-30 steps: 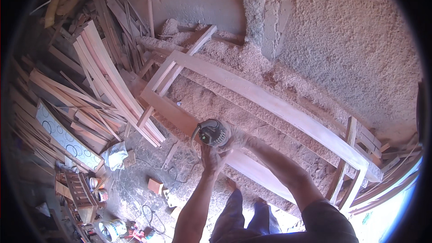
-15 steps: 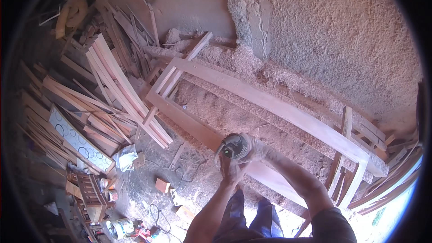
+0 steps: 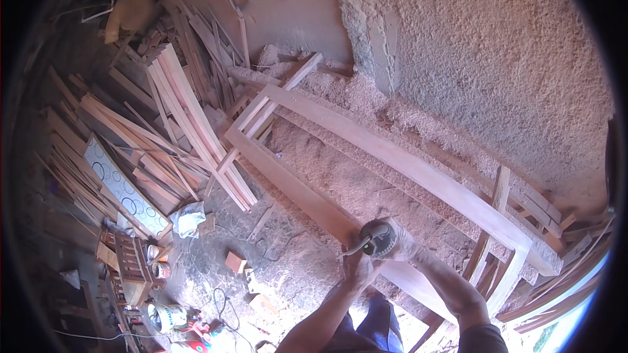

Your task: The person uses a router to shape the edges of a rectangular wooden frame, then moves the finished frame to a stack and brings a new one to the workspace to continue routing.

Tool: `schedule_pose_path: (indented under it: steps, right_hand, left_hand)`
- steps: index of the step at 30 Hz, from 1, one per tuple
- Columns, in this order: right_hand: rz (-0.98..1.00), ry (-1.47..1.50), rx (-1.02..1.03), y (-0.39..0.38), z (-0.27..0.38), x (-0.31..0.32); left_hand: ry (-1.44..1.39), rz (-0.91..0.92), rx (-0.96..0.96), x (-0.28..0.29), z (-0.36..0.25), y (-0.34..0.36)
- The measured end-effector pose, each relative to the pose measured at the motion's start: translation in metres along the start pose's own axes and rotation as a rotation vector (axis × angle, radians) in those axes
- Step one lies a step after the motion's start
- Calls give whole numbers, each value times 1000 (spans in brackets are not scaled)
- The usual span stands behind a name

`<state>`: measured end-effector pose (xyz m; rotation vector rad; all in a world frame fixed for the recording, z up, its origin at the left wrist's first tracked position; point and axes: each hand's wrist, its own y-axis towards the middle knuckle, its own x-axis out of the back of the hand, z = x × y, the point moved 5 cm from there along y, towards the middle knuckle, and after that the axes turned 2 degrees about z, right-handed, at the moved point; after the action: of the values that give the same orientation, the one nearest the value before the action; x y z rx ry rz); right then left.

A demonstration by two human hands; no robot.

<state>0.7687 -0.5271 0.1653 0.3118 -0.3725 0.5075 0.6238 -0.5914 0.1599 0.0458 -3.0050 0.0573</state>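
Observation:
Both my hands are on a round, dark, ribbed hand-held power tool (image 3: 379,238) with a cord, held over the near rail of a long rectangular wooden frame (image 3: 294,183). From below, my left hand (image 3: 357,269) is closed around its near side. On the far right side, my right hand (image 3: 403,243) wraps over the body. The tool's underside is hidden, so I cannot tell whether it touches the wood. The frame rests on crosswise wooden supports; its pale far rail (image 3: 392,150) runs toward the lower right.
Sawdust and shavings (image 3: 333,163) lie inside the frame and along the rough wall (image 3: 471,46). Long planks (image 3: 196,124) and scrap wood pile up on the left. A cable (image 3: 222,304), a wood block (image 3: 235,262) and a bucket (image 3: 167,317) sit on the floor. More boards (image 3: 556,294) stand at right.
Both hands have moved the power tool to the right and nearer along the near rail. The whole view has shifted slightly, and a pale cord now shows at the lower left.

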Motion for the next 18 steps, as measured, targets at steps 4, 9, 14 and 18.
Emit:
schedule_pose_path:
  steps: [4,9,14,18]
  right_hand:
    - [17,-14,47,-4,15,1]
    - [-60,-38,92,-15,25,6]
    - [-21,-18,134,-4,27,10]
    - [-86,25,80,-6,27,0]
  left_hand:
    - [777,6,-320,1,6,-13]
    - [669,7,-342,-4,10,-18]
    - [482,-45,-489,37,11,-15]
    - [538,-355,-342,83,69,42]
